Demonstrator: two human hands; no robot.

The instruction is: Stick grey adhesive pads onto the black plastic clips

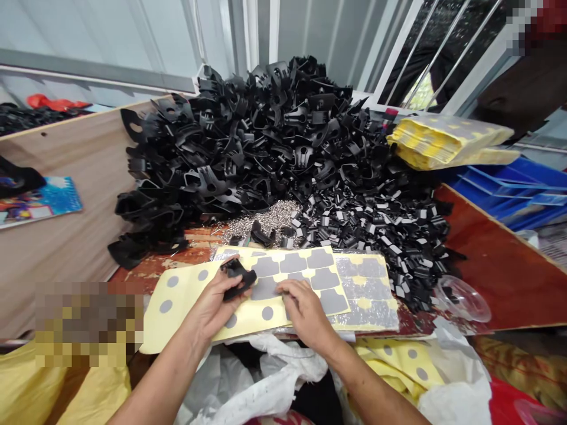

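My left hand [219, 301] is closed around a black plastic bracket [238, 278] above the yellow sticker sheets. My right hand [305, 310] rests over the same sheets, its fingers curled and pressed together at the edge of a grey sticker. Whether anything is pinched there is hidden. Under both hands lies a yellow sheet of grey stickers [293, 261], some with cut corners. A sheet with round grey dots [186, 289] sits below it to the left. Another sheet of stickers in clear film [367, 289] lies to the right.
Behind the sheets rises a big pile of black plastic brackets [266, 136]. Small metal pieces [283, 213] and small black clips with pale pads [367, 227] lie before it. A clear plastic cup [463, 300], stacked yellow sheets [447, 139] and blue trays [509, 192] are at right.
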